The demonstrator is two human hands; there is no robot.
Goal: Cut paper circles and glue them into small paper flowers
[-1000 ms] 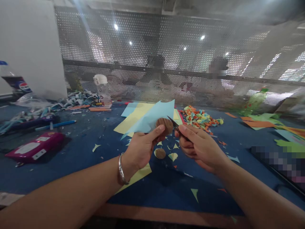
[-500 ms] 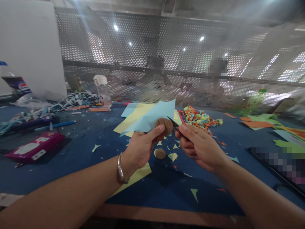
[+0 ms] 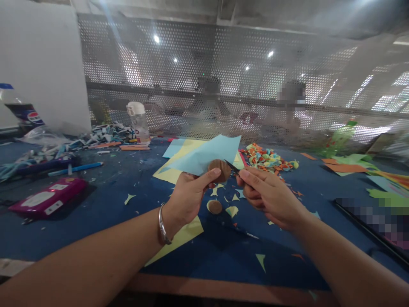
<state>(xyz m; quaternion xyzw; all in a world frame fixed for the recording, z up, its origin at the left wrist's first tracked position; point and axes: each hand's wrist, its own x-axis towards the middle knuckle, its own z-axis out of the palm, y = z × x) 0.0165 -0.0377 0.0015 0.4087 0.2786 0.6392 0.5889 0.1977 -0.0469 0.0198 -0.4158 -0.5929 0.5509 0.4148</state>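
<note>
My left hand, a silver bracelet at its wrist, pinches a light blue sheet of paper together with a round brown wood-grained disc. The disc lies against the paper, under my thumb. Closed around a small pair of dark scissors, my right hand is just right of the disc. The scissor tips are at the disc's upper right edge; its handles are hidden in my fingers. Below my hands, a second brown disc rests on a pale yellow piece beside a cut yellow-and-blue round piece.
Yellow paper lies beneath the held sheet. Behind my right hand is a heap of colourful cut paper. A magenta case, a blue pen and a clear bottle stand left. Orange sheets lie right. A perforated screen closes the back.
The blue sheet has turned a little in my left hand and its upper corner has shifted right. The scissors stay near the disc's edge, slightly changed in angle.
</note>
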